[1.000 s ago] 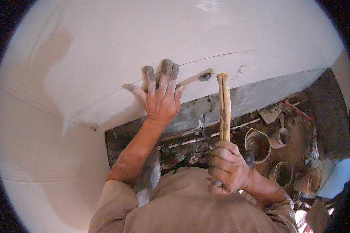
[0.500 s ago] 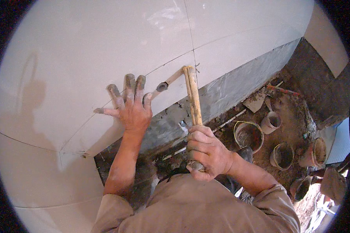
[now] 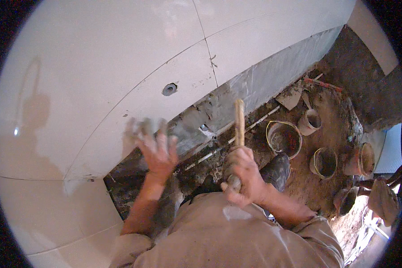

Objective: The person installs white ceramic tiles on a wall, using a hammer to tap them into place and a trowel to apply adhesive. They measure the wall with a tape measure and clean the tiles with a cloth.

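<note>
Already, pale panels (image 3: 120, 58) stand beyond our left hand (image 3: 157, 149), spread wide and blurred, while a grey band (image 3: 274, 69) to its right lies uncovered and our right hand (image 3: 246, 175) grips a wooden-handled tool (image 3: 240, 123).

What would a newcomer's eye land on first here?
Probably the pale wooden handle jutting up from the right hand's closed fist, just right of centre. Next, the blurred left hand, fingers spread, near the lower edge of the pale tiled wall; contact can't be told. Then the dark round hole in that wall, above the left hand, and the buckets at right.
</note>
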`<action>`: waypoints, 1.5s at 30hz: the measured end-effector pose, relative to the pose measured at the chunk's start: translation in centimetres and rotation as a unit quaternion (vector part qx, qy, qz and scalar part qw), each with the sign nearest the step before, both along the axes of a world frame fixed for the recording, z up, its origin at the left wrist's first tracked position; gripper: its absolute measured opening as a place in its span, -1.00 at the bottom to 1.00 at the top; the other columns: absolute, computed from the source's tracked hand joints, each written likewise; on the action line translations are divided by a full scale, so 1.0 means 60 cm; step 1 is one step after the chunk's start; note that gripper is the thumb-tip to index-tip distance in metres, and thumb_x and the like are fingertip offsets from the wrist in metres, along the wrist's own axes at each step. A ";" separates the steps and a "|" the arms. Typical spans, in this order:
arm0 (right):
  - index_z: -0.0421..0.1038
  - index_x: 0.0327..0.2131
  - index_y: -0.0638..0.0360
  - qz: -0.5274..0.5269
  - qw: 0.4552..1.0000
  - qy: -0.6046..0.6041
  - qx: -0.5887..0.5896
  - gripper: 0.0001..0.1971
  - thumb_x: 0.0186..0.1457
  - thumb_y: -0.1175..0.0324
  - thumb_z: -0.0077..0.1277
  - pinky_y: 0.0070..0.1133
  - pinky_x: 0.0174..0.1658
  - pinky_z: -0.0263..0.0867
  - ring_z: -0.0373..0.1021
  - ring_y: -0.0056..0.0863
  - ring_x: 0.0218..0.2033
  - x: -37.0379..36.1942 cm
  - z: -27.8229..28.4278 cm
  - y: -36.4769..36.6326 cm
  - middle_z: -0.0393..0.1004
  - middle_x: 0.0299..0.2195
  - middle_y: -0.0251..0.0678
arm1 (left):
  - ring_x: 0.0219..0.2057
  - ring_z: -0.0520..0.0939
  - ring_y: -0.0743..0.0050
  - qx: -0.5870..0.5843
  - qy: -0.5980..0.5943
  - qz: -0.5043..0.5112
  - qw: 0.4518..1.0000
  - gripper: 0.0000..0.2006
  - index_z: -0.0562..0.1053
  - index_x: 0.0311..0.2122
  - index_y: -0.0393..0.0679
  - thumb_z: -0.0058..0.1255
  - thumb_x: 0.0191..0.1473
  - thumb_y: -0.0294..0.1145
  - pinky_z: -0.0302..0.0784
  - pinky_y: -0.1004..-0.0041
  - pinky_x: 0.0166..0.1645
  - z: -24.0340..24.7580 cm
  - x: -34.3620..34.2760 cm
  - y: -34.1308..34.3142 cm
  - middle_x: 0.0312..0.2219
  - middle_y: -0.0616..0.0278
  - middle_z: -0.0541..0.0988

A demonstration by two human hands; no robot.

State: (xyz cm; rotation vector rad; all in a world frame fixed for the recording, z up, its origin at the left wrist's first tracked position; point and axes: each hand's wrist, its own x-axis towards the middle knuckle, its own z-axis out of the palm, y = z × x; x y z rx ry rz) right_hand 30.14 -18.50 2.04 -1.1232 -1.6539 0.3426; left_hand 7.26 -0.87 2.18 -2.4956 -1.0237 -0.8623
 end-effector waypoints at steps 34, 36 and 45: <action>0.53 -0.15 0.39 -0.676 0.426 0.400 -0.449 -0.61 0.15 0.18 0.14 -0.40 -0.39 0.28 0.34 -0.51 -0.41 0.459 -0.576 -0.675 0.52 -0.43 -0.25 | -0.03 0.63 -0.09 -0.581 0.251 -0.049 0.772 -0.53 0.51 0.03 -0.25 0.19 0.11 -0.14 0.50 0.10 0.03 -0.416 0.186 -0.024 -0.12 -0.19 0.62; 0.49 0.00 0.32 -0.643 0.498 0.316 -0.488 -0.58 0.16 0.23 0.14 -0.46 -0.27 0.35 0.39 -0.48 -0.29 0.467 -0.578 -0.715 0.55 -0.30 -0.21 | -0.04 0.64 -0.05 -0.601 0.276 -0.098 0.744 -0.55 0.53 0.00 -0.24 0.19 0.11 -0.14 0.50 0.12 0.03 -0.331 0.321 -0.042 -0.14 -0.21 0.63; 0.35 0.17 0.18 -0.621 0.568 0.153 -0.518 -0.52 0.20 0.29 0.14 -0.47 -0.05 0.36 0.30 -0.33 -0.01 0.562 -0.591 -0.811 0.31 0.09 -0.15 | -0.08 0.60 -0.26 -0.555 0.165 -0.018 0.815 -0.50 0.50 0.06 -0.18 0.08 0.18 0.01 0.49 0.06 0.05 -0.263 0.497 -0.047 -0.11 -0.21 0.60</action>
